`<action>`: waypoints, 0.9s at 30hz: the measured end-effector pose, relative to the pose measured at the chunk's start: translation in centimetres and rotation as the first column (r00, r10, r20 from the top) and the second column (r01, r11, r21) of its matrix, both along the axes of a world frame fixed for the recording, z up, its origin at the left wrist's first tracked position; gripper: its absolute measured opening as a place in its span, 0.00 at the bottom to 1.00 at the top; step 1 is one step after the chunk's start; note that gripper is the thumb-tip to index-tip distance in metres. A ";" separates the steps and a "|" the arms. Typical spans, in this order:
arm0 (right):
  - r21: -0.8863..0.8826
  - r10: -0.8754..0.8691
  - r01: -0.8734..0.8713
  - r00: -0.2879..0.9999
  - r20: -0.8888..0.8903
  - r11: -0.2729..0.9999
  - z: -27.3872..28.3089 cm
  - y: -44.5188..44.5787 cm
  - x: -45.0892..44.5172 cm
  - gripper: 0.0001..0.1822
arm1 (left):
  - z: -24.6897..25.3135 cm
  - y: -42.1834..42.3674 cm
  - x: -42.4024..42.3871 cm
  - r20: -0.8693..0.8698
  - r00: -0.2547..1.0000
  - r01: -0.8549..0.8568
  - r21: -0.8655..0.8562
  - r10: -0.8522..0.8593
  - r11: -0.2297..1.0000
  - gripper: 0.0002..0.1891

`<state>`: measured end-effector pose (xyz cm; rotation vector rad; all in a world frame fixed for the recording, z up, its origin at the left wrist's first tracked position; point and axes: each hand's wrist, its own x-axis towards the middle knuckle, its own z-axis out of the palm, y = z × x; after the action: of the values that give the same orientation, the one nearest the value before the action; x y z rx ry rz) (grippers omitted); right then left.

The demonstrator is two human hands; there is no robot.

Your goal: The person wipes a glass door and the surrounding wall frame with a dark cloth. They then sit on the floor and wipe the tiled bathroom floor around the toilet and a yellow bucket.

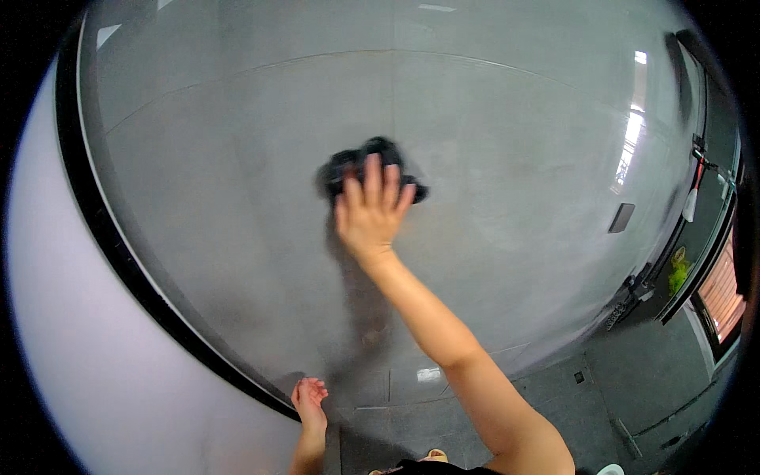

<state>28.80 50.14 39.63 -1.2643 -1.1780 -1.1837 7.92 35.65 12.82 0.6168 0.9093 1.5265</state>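
My right hand is pressed flat, fingers spread, over a bunched black cloth against a glossy grey tiled wall. Folds of the cloth stick out past the fingertips and to both sides. Lower down, my left hand holds nothing; its fingers are loosely curled and apart. It hovers near the bottom end of the black trim that edges the wall, and whether it touches the wall I cannot tell.
On the right of the wall is a grey cover plate. Beyond it hang a white-and-red handled tool and a yellow-green item. The dark tiled floor has a small drain. A white surface borders the trim.
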 end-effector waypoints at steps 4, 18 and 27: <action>-0.162 0.224 -0.193 0.953 0.206 0.968 -3.9 3.1 -8.0 0.18 | -0.1 -0.1 -1.2 0.035 0.999 -0.030 -0.039 0.031 0.999 0.13; -0.137 -0.134 0.167 0.966 0.221 0.977 -3.2 -10.1 22.1 0.23 | 1.4 0.3 6.7 -0.066 0.974 0.216 -0.002 -0.216 0.976 0.13; -0.061 -0.271 0.269 0.962 -0.026 0.961 -6.5 -17.7 42.9 0.31 | 0.9 -2.3 19.2 -0.100 0.932 0.346 -0.038 -0.349 0.937 0.12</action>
<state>71.68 32.46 33.12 -1.5195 -1.0429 -1.3277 27.13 33.39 13.69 0.8046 0.8415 1.1740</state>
